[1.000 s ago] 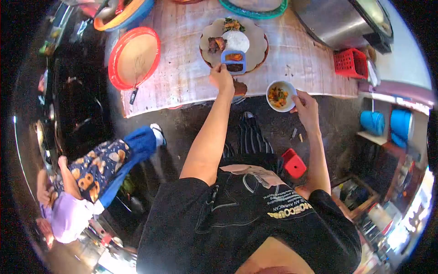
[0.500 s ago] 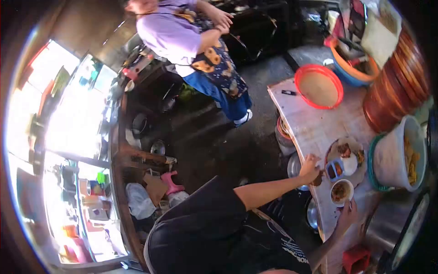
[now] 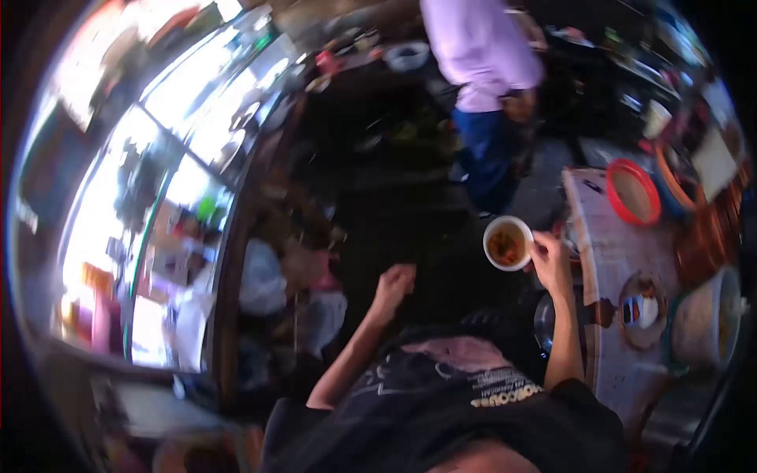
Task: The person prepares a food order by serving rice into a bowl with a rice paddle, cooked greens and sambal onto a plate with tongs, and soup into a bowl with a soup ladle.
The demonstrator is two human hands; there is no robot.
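Note:
A small white bowl (image 3: 508,243) with brownish food and liquid in it is held up over the dark floor. My right hand (image 3: 550,264) pinches its rim on the right side. To the left, my left hand (image 3: 394,288) hangs in mid-air above the floor, slightly blurred, with its fingers curled in and nothing visible in them. On the wooden table at my right lies a round plate (image 3: 643,335) carrying a tray-like dish with dark contents and something white.
The table (image 3: 603,229) also bears a red basin (image 3: 633,192), a brown stacked container (image 3: 710,240) and a large pale tub (image 3: 704,319). Ahead stands a person in a purple shirt (image 3: 481,55). A glass display case (image 3: 177,205) runs along the left.
My right hand has lifted the bowl off the table and carried it left over the floor. My left hand has left the table edge. My view has turned left; the other person now faces away.

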